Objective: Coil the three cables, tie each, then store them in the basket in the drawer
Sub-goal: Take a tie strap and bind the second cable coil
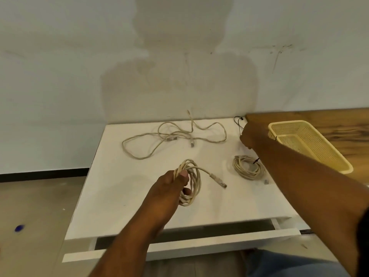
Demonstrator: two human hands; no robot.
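Observation:
My left hand (171, 186) grips a coiled beige cable (192, 182) above the white table top; one plug end sticks out to the right. A second coiled cable (247, 166) lies on the table at the right with a black tie on it. A third cable (169, 136) lies loose and uncoiled at the back. My right hand (249, 136) reaches to the back right, its fingers closing around a thin black tie (238, 121) near the wall. The yellow mesh basket (311, 144) sits on the wooden surface to the right, behind my right forearm.
The white table (119, 196) has a drawer (179, 242) pulled slightly open along its front edge. A wooden counter (329, 120) adjoins at the right. A wall stands close behind, and floor lies to the left.

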